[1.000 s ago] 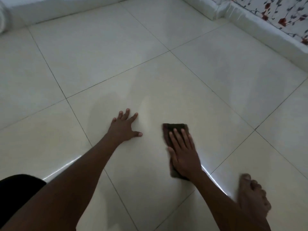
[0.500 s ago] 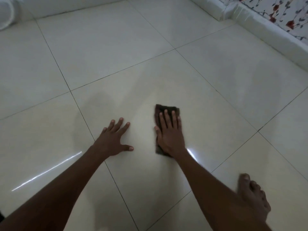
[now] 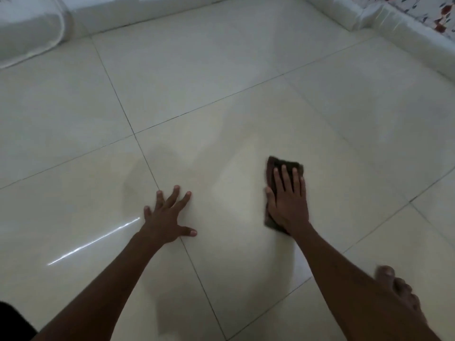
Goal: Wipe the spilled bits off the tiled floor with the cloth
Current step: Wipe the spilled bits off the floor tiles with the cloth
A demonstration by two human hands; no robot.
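A dark folded cloth (image 3: 280,164) lies flat on the pale glossy tiled floor (image 3: 221,77). My right hand (image 3: 288,200) presses down on the cloth with straight fingers, covering most of it; only its far edge and near left corner show. My left hand (image 3: 167,215) rests flat on the floor to the left, fingers spread, beside a grout line. No spilled bits are visible on the tiles.
My bare right foot (image 3: 398,294) is on the floor at the lower right. A white raised ledge (image 3: 403,43) with a patterned fabric above it runs along the top right. A white rounded object (image 3: 29,33) sits at the top left.
My right hand slid the cloth away from me across the tile. My left hand stayed planted; the camera view shifted forward.
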